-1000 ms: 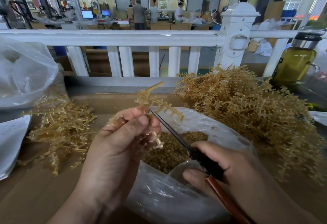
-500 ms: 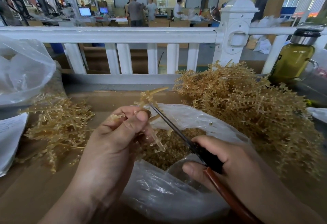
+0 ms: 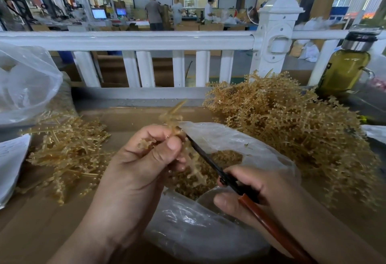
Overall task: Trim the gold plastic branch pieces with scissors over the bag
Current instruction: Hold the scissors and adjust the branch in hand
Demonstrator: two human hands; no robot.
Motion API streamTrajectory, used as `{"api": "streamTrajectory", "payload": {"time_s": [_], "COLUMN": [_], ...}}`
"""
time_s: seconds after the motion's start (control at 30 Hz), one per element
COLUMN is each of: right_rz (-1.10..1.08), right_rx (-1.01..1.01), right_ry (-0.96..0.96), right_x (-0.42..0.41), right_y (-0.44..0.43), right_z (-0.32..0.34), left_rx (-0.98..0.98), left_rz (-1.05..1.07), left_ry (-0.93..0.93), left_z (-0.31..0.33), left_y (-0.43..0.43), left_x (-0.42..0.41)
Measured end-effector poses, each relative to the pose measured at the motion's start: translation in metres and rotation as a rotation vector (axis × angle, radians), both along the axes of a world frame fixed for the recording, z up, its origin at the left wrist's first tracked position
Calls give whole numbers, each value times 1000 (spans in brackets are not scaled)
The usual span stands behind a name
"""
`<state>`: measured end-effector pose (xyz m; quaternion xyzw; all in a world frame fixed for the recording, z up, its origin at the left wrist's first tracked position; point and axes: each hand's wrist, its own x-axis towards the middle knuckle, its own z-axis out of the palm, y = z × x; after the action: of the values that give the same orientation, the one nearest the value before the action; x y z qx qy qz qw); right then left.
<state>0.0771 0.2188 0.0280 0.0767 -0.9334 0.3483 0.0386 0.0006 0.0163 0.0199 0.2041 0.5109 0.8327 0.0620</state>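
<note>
A brown counter (image 3: 41, 232) beside a white railing (image 3: 146, 39) carries a spiky gold heap (image 3: 292, 130). The left hand (image 3: 137, 172) pinches a blurred gold branch piece (image 3: 173, 115) above a crinkly clear bag (image 3: 229, 138) of clippings. The right hand (image 3: 271, 201) grips red-handled scissors (image 3: 211, 163), whose dark blades reach the branch.

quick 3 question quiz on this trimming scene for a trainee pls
1. True or false: the left hand pinches a gold branch.
2. Which hand holds the scissors? A: left hand. B: right hand.
3. Fill in: the bigger pile lies to the ___ of the bag.
Key: 1 true; 2 B; 3 right.
</note>
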Motion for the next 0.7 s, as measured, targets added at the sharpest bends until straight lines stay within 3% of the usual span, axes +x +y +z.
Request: {"api": "streamTrajectory", "payload": {"time_s": [0.1,0.37,0.53,0.6,0.7], "right_rz": [-40,-112,-153,-107,-64], "right_rx": [58,-48,-270,-187,-57], "right_ry": [-26,2,242,301,236], "right_x": [-1,-3,6,12,13], "right_y": [2,2,0,-2,-11], "right_z": [0,1,11,15,14], "left_rx": [-67,39,68,62,55], "left_rz": [-3,38,111,149,199], "left_ry": [79,-93,-89,-67,-49], "left_z": [1,-1,-1,0,0], "left_y": [-1,2,2,2,1], "left_x": [2,-3,-4,-5,-6]}}
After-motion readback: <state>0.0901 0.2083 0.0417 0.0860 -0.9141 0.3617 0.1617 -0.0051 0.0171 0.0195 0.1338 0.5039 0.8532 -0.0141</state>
